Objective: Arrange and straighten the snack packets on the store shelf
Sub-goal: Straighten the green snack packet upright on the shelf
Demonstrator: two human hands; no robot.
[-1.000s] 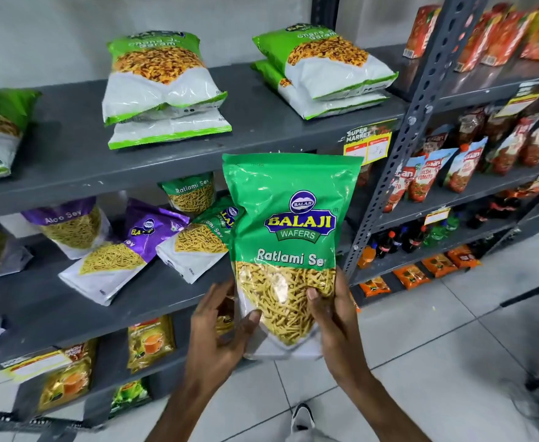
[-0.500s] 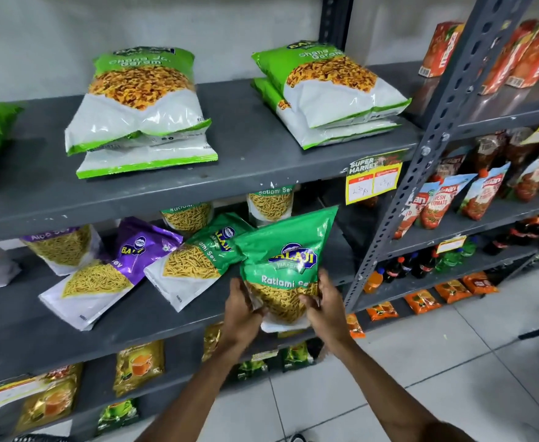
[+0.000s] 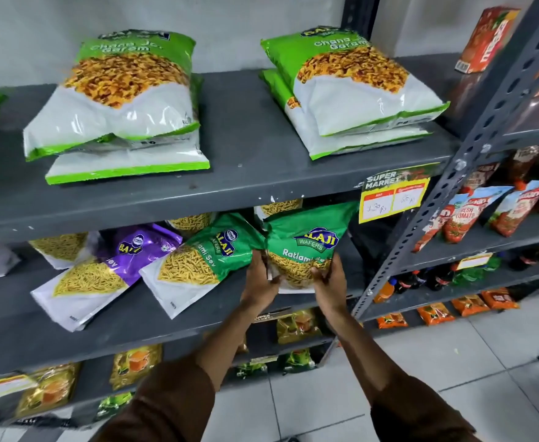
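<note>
Here, a person's left hand (image 3: 259, 283) and right hand (image 3: 329, 281) clasp the lower corners of a green Ratlami Sev packet (image 3: 304, 248), fingers curled round its clear bottom panel, as it sits at the right end of the middle shelf (image 3: 153, 320), its top tilted back under the shelf above. The pouch looks light and soft, a crinkly film bag puffed with air and loose sev, likely slick to the touch and prone to buckling or crushing its brittle contents if squeezed at the centre; the bottom corners and side seams, where the hands already sit, appear the soundest places to hold it. Just left of the held packet lies a second green Ratlami Sev packet (image 3: 198, 264), flat and skewed, its upper corner touching or nearly touching the held one, and further left a purple packet (image 3: 115, 266) lies askew too; both would crowd any straightening. Behind the held packet more sev bags (image 3: 280, 208) show only partly. Above it, the upper shelf carries two stacks of green-and-white Chana packets (image 3: 354, 94), and a yellow price tag (image 3: 392, 199) hangs just above and right of it. To its right, the slotted upright post (image 3: 421, 231) limits room on that side.
</note>
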